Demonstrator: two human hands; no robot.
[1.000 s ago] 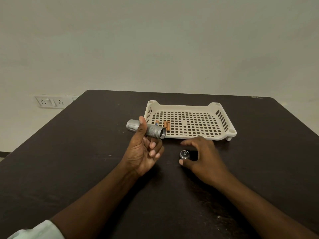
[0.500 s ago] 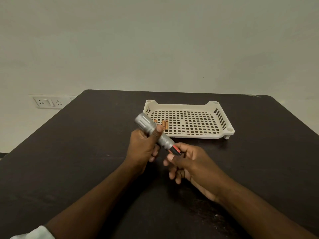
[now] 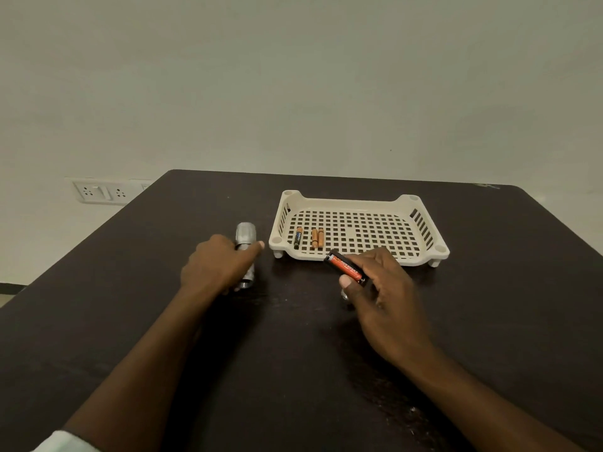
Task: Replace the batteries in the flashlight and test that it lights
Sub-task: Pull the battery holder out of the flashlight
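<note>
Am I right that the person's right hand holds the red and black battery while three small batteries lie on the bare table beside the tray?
Not quite. The right hand does hold the red and black battery, but the head view shows the three small batteries lying inside the white tray, near its left end, not on the table beside it.

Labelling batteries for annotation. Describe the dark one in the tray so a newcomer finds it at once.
On the dark table stands a cream slotted tray, beyond both hands. Three small batteries lie at its left end, side by side. The dark battery is the leftmost, nearest the tray's left wall: black with a copper top, while its two neighbours, the copper batteries, are copper-orange all over.
</note>
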